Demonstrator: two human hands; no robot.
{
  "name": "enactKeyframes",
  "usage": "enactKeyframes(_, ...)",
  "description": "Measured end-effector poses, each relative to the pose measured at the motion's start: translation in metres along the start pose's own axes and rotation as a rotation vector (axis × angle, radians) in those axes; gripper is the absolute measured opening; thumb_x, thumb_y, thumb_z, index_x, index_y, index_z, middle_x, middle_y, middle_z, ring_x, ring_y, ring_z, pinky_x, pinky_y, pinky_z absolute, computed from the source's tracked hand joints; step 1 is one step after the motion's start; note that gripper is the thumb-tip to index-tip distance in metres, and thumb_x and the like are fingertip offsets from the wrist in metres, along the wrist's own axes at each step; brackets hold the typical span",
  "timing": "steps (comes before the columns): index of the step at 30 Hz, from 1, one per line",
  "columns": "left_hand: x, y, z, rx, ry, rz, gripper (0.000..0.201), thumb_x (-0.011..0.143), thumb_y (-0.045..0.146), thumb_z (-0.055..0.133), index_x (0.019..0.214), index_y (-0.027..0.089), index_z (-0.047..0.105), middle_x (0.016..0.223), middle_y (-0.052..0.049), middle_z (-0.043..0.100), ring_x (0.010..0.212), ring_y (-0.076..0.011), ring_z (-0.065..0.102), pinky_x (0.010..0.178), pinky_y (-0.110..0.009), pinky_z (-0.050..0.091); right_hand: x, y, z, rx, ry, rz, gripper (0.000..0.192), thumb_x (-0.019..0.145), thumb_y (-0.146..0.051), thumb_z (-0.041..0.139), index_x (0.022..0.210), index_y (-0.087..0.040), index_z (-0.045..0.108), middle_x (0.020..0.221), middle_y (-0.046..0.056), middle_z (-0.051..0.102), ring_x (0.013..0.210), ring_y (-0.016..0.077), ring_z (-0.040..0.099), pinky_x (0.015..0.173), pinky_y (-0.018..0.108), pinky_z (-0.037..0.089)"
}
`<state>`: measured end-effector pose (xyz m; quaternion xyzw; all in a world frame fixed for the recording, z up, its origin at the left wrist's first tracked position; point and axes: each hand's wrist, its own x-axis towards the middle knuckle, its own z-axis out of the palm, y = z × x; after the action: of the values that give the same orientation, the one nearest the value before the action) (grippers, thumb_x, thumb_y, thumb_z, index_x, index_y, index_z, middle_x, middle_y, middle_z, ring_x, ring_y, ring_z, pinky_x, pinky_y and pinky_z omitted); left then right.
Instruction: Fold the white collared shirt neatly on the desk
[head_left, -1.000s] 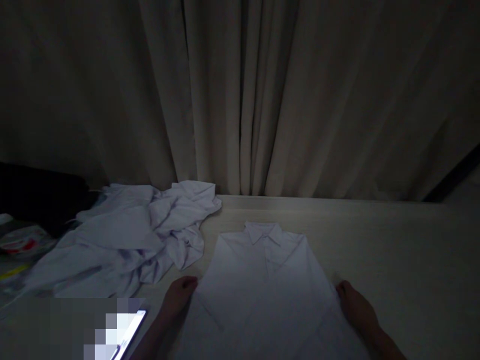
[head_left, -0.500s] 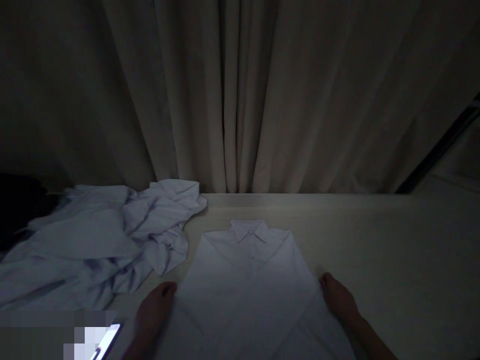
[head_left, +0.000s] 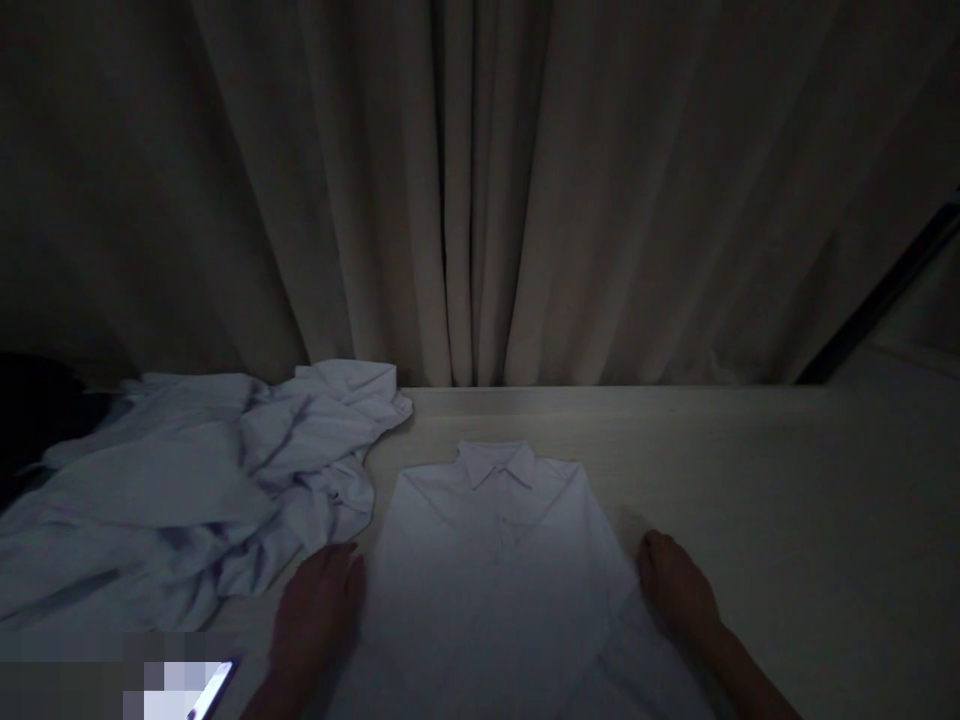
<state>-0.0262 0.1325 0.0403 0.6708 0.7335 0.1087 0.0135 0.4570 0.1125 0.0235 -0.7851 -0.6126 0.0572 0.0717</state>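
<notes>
Shirt point(head_left: 495, 560) is thin woven cloth, matt, pressed pretty smooth w/ crisp collar. Pile point(head_left: 195, 480) next to it is same kind of cloth but crumpled, lots of soft creases. Table point(head_left: 787, 500) looks like pale laminate or wood, matt, faint grain, no shine. Curtain point(head_left: 480, 190) behind is heavier cloth, dull, hanging in deep folds. Phone point(head_left: 214, 688) edge is glossy, screen glowing. Too dark to tell more.

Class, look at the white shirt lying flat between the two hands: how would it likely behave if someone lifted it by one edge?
The shirt would probably droop and lose its neat shape, since it is thin cloth like the crumpled pile beside it. It looks light. On the smooth table it would likely slide or bunch when pushed.
</notes>
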Motion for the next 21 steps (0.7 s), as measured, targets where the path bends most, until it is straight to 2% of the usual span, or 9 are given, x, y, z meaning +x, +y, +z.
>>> enactKeyframes(2,0.013,0.013,0.008,0.039,0.056,0.08,0.056,0.088,0.04,0.022,0.124,0.007,0.05,0.13,-0.018,0.054,0.123,-0.0284,0.047,0.106,-0.04,0.035,0.012,-0.017,-0.001,0.029,0.084,-0.078,0.036,0.09,-0.026,0.027,0.112,-0.012,0.051,0.114,0.016,0.06,0.108,0.0224,0.056,0.093,0.033,0.04)
enactKeyframes(5,0.041,0.036,0.026,0.05,0.062,0.182,0.062,0.089,0.043,0.022,0.132,0.002,0.04,0.141,-0.021,0.044,0.134,-0.0292,0.036,0.113,-0.041,0.029,0.036,-0.053,0.007,0.057,0.111,-0.206,0.045,0.09,-0.027,0.029,0.126,-0.007,0.047,0.133,0.018,0.05,0.126,0.0236,0.043,0.109,0.034,0.029)
enactKeyframes(8,0.077,0.053,0.049,0.073,0.088,0.22,0.066,0.089,0.045,0.022,0.132,-0.001,0.039,0.143,-0.023,0.041,0.136,-0.0321,0.032,0.113,-0.044,0.029,0.066,-0.091,0.024,0.05,0.109,-0.301,0.051,0.091,-0.028,0.03,0.135,-0.005,0.041,0.146,0.017,0.037,0.137,0.0254,0.029,0.114,0.038,0.021)
enactKeyframes(11,0.11,0.058,0.071,0.115,0.172,0.245,0.066,0.089,0.048,0.021,0.132,0.001,0.041,0.141,-0.022,0.044,0.135,-0.0313,0.036,0.11,-0.045,0.033,0.096,-0.117,0.042,0.019,0.104,-0.332,0.052,0.092,-0.027,0.027,0.138,-0.004,0.036,0.149,0.017,0.029,0.14,0.0265,0.022,0.115,0.041,0.018)
enactKeyframes(13,0.124,0.057,0.084,0.141,0.178,0.274,0.066,0.089,0.051,0.021,0.132,0.006,0.042,0.141,-0.02,0.045,0.133,-0.0311,0.038,0.109,-0.045,0.035,0.112,-0.124,0.053,-0.003,0.086,-0.343,0.053,0.092,-0.03,0.026,0.139,-0.006,0.035,0.15,0.017,0.028,0.14,0.0276,0.021,0.115,0.042,0.017)
enactKeyframes(16,0.135,0.052,0.098,0.174,0.12,0.296,0.07,0.085,0.059,0.026,0.134,0.012,0.042,0.143,-0.02,0.042,0.134,-0.0344,0.035,0.109,-0.049,0.035,0.128,-0.127,0.065,-0.016,0.065,-0.325,0.055,0.093,-0.041,0.025,0.141,-0.014,0.034,0.15,0.016,0.028,0.14,0.0295,0.021,0.114,0.046,0.016)
enactKeyframes(21,0.147,0.05,0.097,0.196,0.056,0.258,0.073,0.084,0.062,0.025,0.138,0.014,0.035,0.147,-0.019,0.035,0.138,-0.0336,0.027,0.113,-0.049,0.027,0.141,-0.128,0.07,-0.035,0.079,-0.284,0.059,0.092,-0.051,0.022,0.142,-0.019,0.032,0.151,0.014,0.027,0.14,0.0296,0.021,0.114,0.047,0.013)
